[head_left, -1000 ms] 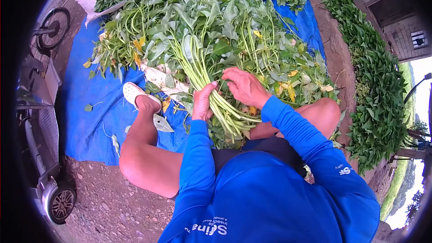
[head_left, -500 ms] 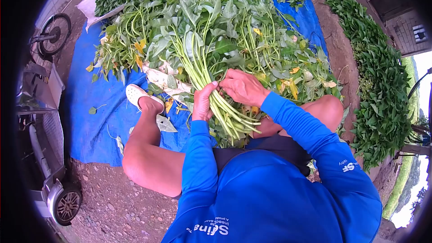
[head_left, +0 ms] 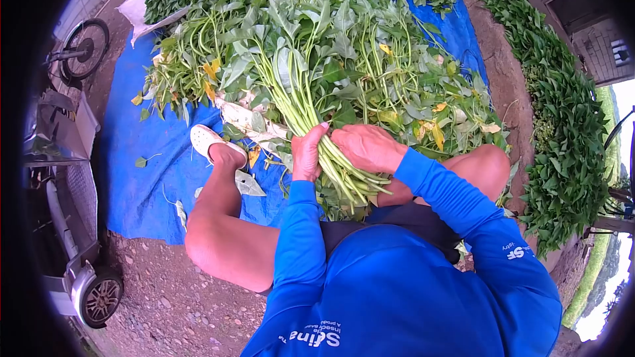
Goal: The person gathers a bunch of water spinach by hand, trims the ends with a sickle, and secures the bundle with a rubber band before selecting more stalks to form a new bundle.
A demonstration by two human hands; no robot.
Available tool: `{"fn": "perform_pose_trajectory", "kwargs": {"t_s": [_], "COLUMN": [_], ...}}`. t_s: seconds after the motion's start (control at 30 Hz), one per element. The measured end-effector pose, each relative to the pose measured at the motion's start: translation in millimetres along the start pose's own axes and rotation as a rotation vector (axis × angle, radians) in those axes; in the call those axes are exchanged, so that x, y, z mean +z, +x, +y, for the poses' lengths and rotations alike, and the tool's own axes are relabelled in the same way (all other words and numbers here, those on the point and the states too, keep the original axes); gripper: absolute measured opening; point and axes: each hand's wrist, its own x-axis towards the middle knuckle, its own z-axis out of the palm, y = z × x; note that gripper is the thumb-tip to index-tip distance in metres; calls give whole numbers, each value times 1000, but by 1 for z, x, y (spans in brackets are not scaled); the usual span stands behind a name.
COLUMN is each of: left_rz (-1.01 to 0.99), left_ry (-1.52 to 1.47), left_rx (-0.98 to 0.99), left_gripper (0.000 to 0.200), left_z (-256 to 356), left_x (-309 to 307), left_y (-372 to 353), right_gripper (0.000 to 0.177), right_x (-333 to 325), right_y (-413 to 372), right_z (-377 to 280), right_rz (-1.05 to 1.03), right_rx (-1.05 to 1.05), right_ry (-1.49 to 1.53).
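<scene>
My left hand (head_left: 307, 153) is closed around the stems of a bunch of water spinach (head_left: 293, 96), its thumb lying across the near side. The leafy ends point away from me, and the pale green stem ends hang toward my lap. Against the right side of the same stems, my right hand (head_left: 369, 148) is closed with its fingers curled in. Its fingertips are partly hidden behind the hand and the stems. Beyond the bunch lies a wide heap of loose water spinach (head_left: 390, 79), with several yellow leaves among the green.
A blue tarp (head_left: 142, 178) lies under the heap, with a few stray leaves on it. Piled greens (head_left: 562, 132) run along the right. At the left stand a wheel (head_left: 87, 49) and a metal vehicle (head_left: 99, 297). My foot in a pale clog (head_left: 206, 142) rests on the tarp.
My right hand has shifted from a pinch near the left thumb to lying lower, pressed along the stems. My left hand still holds the bunch. The whole view has moved slightly.
</scene>
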Motion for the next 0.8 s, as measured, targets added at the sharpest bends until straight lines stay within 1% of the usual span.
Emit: {"fn": "perform_pose_trajectory", "kwargs": {"t_s": [0.13,0.17,0.2,0.27,0.33,0.4,0.5,0.57,0.63,0.67,0.73,0.8], "left_rz": [-14,13,8,33,61,83,148,179,189,196,230,225], "left_ry": [56,66,53,77,97,108,115,81,63,60,99,115], "left_rx": [16,43,96,106,141,169,132,129,116,119,125,110], "left_gripper": [24,24,25,25,25,23,21,21,21,21,24,25], "left_z": [10,14,16,21,37,47,64,65,67,67,60,61], "left_x": [8,10,9,-2,-9,-24,-18,-15,-11,-10,-17,-16], "left_y": [-5,-6,-3,6,4,10,3,3,1,1,7,7], "right_gripper": [22,23,22,21,23,27,27,25,23,29,26,34], "right_x": [-21,-26,-29,-34,-46,-30,-17,1,45,48,83,92], "right_y": [-10,-13,-19,-30,-37,-50,-10,25,63,77,100,110], "right_z": [-3,-2,5,26,76,140,180,176,183,167,174,187], "right_rz": [-133,-274,-319,-421,-329,53,274,176,222,284,567,498], "right_rx": [-19,36,97,227,489,604,508,473,560,704,748,786], "right_ry": [-121,-187,-210,-250,-344,-619,0,262,243,136,-154,-177]}}
